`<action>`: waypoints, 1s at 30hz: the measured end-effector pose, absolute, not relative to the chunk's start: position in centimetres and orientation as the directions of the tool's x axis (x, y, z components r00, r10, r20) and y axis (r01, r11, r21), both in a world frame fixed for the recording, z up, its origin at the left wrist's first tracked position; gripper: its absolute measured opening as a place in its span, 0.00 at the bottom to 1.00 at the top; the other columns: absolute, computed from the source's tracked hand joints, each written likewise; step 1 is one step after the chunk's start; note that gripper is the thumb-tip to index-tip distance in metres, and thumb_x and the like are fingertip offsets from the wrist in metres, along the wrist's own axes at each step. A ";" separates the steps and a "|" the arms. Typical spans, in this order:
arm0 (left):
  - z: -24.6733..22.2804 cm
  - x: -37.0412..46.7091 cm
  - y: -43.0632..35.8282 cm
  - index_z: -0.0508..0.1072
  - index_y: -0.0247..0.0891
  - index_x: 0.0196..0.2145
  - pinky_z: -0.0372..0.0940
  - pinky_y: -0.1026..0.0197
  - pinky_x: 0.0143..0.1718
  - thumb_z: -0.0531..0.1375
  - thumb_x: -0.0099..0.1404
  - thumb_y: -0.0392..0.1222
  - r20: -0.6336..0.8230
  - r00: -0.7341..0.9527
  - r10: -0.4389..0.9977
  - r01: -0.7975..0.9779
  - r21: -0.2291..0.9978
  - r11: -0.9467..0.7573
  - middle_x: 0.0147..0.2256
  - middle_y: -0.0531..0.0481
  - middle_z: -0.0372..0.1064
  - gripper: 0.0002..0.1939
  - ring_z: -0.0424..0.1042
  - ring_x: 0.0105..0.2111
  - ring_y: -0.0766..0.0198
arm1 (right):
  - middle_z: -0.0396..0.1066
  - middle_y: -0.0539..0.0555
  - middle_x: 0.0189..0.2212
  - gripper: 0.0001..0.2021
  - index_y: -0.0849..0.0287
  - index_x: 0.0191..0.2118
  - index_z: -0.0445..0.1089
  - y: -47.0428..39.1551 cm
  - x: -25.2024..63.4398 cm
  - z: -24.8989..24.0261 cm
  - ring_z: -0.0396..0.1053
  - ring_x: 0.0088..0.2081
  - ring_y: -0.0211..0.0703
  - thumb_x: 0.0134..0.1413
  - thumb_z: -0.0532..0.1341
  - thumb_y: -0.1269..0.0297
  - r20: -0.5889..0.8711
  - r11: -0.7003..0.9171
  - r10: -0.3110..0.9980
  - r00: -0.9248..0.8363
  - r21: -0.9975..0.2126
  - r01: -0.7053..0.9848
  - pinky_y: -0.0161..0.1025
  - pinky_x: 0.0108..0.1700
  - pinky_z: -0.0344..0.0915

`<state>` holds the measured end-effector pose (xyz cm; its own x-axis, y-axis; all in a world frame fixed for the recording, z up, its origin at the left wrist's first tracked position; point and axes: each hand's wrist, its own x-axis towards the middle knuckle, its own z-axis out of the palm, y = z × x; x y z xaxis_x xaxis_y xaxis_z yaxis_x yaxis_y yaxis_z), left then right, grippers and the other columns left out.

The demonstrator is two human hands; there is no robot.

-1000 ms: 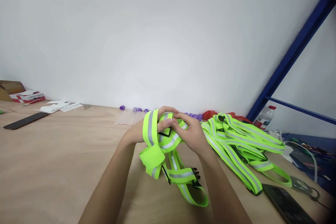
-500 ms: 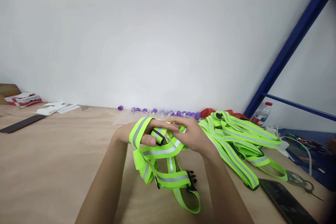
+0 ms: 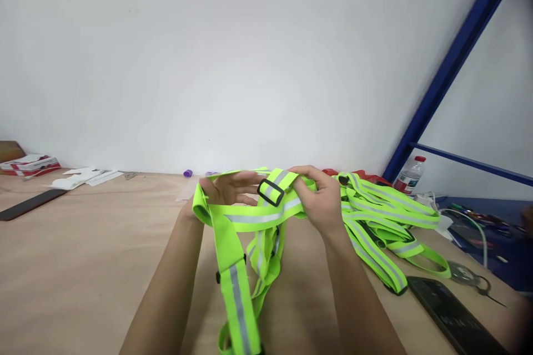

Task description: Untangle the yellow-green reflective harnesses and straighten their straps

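Where webbing (image 3: 250, 218) edges gape, left hand (image 3: 225, 190) apparently sits loosely.

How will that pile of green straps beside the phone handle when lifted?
The pile of green straps is probably floppy, since its bands lie folded and looped. It may tangle, as strands overlap. Likely light, being thin webbing.

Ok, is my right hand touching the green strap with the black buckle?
Touching. The head view shows your right hand gripping the green strap, with the thumb laid over it beside the black buckle.
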<state>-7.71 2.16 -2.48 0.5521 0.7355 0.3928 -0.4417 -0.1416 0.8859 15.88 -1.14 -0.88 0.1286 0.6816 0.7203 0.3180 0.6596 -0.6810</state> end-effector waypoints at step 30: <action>-1.2 -7.3 1.6 0.79 0.34 0.36 0.70 0.61 0.20 0.55 0.55 0.79 0.280 0.698 0.659 -0.345 0.938 -0.033 0.40 0.36 0.78 0.41 0.78 0.31 0.53 | 0.68 0.48 0.25 0.05 0.56 0.27 0.67 0.1 16.4 -1.0 0.67 0.29 0.40 0.52 0.60 0.65 0.741 0.664 0.453 0.495 -0.652 0.367 0.37 0.34 0.64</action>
<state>-7.30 1.56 -1.19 0.6977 0.6595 0.2800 -0.3449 -0.0333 0.9380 16.38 0.09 -1.04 0.4953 0.4534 0.7410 0.3675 0.6635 -0.6517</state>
